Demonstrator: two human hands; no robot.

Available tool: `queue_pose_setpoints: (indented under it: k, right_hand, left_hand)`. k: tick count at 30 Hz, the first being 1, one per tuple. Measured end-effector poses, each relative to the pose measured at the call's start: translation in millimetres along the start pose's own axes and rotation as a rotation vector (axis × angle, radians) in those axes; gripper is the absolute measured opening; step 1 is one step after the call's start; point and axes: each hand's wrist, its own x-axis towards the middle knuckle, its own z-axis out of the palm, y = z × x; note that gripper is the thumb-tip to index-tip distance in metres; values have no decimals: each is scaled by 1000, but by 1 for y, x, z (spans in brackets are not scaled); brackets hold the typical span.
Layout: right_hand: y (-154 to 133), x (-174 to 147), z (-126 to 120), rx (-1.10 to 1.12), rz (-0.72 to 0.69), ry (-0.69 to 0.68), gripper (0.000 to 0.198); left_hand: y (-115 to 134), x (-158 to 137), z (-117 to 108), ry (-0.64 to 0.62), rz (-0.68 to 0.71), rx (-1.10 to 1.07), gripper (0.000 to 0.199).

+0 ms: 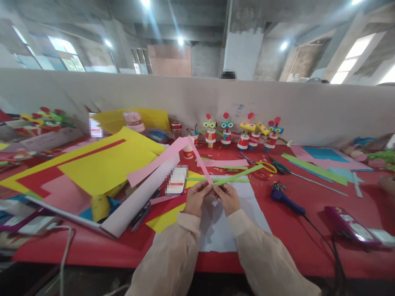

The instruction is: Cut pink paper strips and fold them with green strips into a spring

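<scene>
Both hands meet above a white sheet of paper [228,230] in the middle of the table. My left hand [197,197] is closed, its fingers pinching the end of a pink paper strip [200,162]. That strip rises from the fingers and bends over to the left near its top. My right hand [226,197] is closed too, pinching a light green paper strip [239,175] that slants up to the right. At the fingertips the two strips meet; the fingers hide exactly how they join.
Yellow card sheets [105,164] and a rolled white sheet [145,197] lie at left. Several paper-cup figures [226,133] stand along the back wall. At right are yellow-handled scissors [270,166], a blue glue gun [286,199] with its cord, and a purple device [352,226].
</scene>
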Motion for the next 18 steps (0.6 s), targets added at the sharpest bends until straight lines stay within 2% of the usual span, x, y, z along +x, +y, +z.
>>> queue_pose_setpoints:
  k: [5,11,18]
  right_hand:
    - [0,-1,-4,-147,-70,-25,22]
    - [5,0,-13,-422,-210,-58,16]
    - [-1,-4,-10,-436,-209,-63,13]
  left_hand:
    - [3,-3,2,-59,2,97,22]
    - [3,-6,2,15,82,335,18]
    - [0,-6,-1,65,229,622,17]
